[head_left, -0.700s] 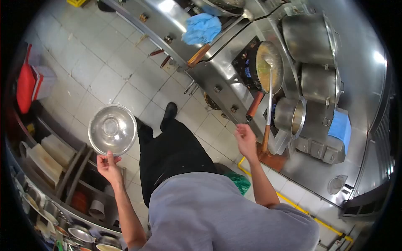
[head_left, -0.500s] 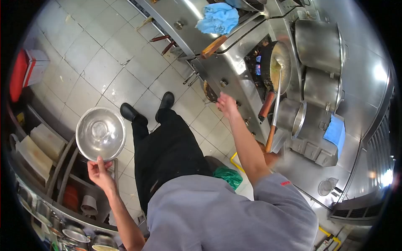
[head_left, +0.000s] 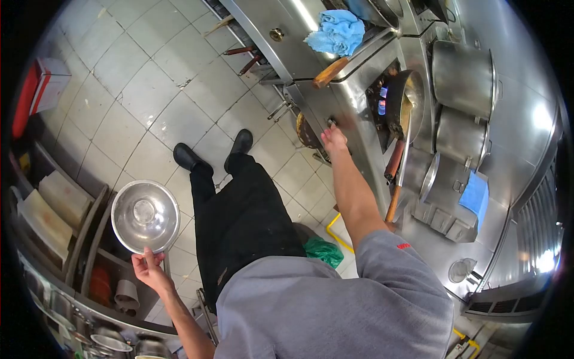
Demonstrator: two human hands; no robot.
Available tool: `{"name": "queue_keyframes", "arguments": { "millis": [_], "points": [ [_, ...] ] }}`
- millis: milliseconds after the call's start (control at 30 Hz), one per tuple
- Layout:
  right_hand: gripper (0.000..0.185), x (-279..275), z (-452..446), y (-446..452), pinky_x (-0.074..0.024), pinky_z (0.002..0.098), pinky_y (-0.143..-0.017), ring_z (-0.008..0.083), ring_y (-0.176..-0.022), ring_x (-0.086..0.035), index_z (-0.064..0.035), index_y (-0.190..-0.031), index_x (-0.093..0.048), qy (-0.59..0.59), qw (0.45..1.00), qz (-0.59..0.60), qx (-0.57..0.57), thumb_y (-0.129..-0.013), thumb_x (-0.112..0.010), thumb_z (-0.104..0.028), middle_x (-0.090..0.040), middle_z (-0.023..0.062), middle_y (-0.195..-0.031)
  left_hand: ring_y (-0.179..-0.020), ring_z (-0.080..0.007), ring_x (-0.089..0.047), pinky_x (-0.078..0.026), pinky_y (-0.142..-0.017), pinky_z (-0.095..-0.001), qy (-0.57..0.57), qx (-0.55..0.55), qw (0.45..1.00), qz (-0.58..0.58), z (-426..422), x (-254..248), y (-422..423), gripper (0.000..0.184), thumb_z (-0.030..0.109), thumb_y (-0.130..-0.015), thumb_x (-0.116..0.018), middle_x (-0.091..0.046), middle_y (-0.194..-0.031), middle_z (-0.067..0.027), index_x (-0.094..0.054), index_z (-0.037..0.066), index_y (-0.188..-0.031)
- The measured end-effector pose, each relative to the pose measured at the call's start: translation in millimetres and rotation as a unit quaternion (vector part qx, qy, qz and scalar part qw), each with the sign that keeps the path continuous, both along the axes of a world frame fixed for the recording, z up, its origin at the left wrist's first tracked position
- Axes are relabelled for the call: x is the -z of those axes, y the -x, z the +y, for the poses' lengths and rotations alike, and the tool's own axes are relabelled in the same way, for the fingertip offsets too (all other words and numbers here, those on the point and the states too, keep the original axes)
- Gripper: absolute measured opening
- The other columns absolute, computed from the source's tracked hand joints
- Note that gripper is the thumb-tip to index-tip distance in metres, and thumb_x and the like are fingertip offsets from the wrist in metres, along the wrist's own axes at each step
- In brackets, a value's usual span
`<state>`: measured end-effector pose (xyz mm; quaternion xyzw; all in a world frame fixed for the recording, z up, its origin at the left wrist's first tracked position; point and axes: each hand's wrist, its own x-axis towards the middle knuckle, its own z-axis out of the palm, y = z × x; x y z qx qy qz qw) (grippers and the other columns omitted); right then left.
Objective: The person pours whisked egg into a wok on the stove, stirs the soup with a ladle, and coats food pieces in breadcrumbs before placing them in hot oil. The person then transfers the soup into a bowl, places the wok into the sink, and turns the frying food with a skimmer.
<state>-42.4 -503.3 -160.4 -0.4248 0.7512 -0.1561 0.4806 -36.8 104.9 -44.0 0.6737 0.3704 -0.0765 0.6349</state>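
My left hand (head_left: 152, 273) pinches the rim of a shiny metal bowl (head_left: 145, 216), held out over the floor at the left with its inside facing up. On the stove's front panel, my right hand (head_left: 335, 139) has its fingers closed at a control knob (head_left: 332, 122), which they partly cover. Beyond that hand a wok (head_left: 399, 102) sits tilted on a burner with blue flame showing beside it. A ladle (head_left: 397, 194) with a wooden handle rests in the wok, next to the wok's own brown handle (head_left: 394, 160).
Large steel pots (head_left: 463, 78) line the back of the stove. A blue cloth (head_left: 338, 33) lies by another wooden handle (head_left: 330, 72). Shelves with white boards (head_left: 48, 221) stand at the left. A green plastic bag (head_left: 323, 251) is near the stove's base.
My right hand has moved onto the stove knob from in front of the panel. The left hand and bowl sit slightly lower in view, and the camera has shifted a little.
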Motion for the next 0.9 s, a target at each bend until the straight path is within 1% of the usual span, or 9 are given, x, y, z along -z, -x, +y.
{"name": "queue_keyframes", "arguments": {
  "millis": [133, 233, 300, 533, 833, 900],
  "points": [
    [0.018, 6, -6, 6, -0.0533, 0.0333, -0.066, 0.0184, -0.082, -0.057, -0.0027, -0.102, -0.056, -0.004, 1.000, -0.020, -0.007, -0.090, -0.056, -0.017, -0.056, 0.0076, -0.094, -0.058, -0.0069, -0.052, -0.048, -0.052, -0.0212, 0.011, -0.002, 1.000, -0.003, -3, 0, -3, 0.023, 0.016, -0.088, -0.061, -0.056, -0.074, -0.0021, -0.044, 0.008, -0.075],
    [0.018, 6, -7, 8, -0.0542, 0.0348, -0.068, 0.0184, -0.082, -0.056, -0.0023, -0.102, -0.055, -0.013, 0.999, -0.030, -0.008, -0.091, -0.054, -0.017, -0.055, 0.0076, -0.093, -0.060, -0.0056, -0.051, -0.049, -0.052, -0.0188, 0.020, 0.004, 1.000, 0.010, -4, -3, -7, 0.022, 0.013, -0.089, -0.060, -0.054, -0.073, -0.0010, -0.045, 0.008, -0.074],
    [0.017, 4, -6, 9, -0.0547, 0.0359, -0.071, 0.0184, -0.081, -0.056, -0.0019, -0.101, -0.055, -0.025, 0.999, -0.040, -0.018, -0.092, -0.053, -0.017, -0.054, 0.0075, -0.091, -0.057, -0.0070, -0.051, -0.049, -0.052, -0.0214, 0.017, 0.004, 1.000, 0.013, -3, -3, -9, 0.023, 0.016, -0.088, -0.061, -0.055, -0.073, -0.0027, -0.044, 0.008, -0.075],
    [0.017, 3, -10, 16, -0.0546, 0.0378, -0.073, 0.0183, -0.080, -0.056, -0.0027, -0.102, -0.054, -0.050, 0.997, -0.059, -0.022, -0.093, -0.051, -0.017, -0.053, 0.0069, -0.091, -0.057, -0.0075, -0.051, -0.048, -0.052, -0.0210, 0.014, 0.010, 1.000, 0.005, -1, -5, -18, 0.023, 0.015, -0.088, -0.061, -0.055, -0.074, -0.0034, -0.044, 0.007, -0.075],
    [0.016, 7, -13, 20, -0.0546, 0.0387, -0.074, 0.0181, -0.083, -0.055, -0.0043, -0.101, -0.052, -0.055, 0.996, -0.056, -0.032, -0.094, -0.050, -0.018, -0.053, 0.0068, -0.092, -0.057, -0.0077, -0.053, -0.048, -0.052, -0.0212, 0.014, 0.022, 1.000, 0.016, 3, -4, -23, 0.022, 0.015, -0.088, -0.061, -0.056, -0.075, -0.0039, -0.044, 0.008, -0.076],
    [0.016, 13, -17, 24, -0.0536, 0.0414, -0.078, 0.0202, -0.085, -0.055, -0.0049, -0.103, -0.052, -0.065, 0.995, -0.074, -0.020, -0.093, -0.051, -0.018, -0.053, 0.0083, -0.093, -0.058, -0.0074, -0.053, -0.048, -0.051, -0.0217, 0.008, 0.025, 1.000, 0.014, 6, -2, -23, 0.022, 0.015, -0.088, -0.060, -0.056, -0.073, -0.0035, -0.044, 0.008, -0.076]
  ]
}}
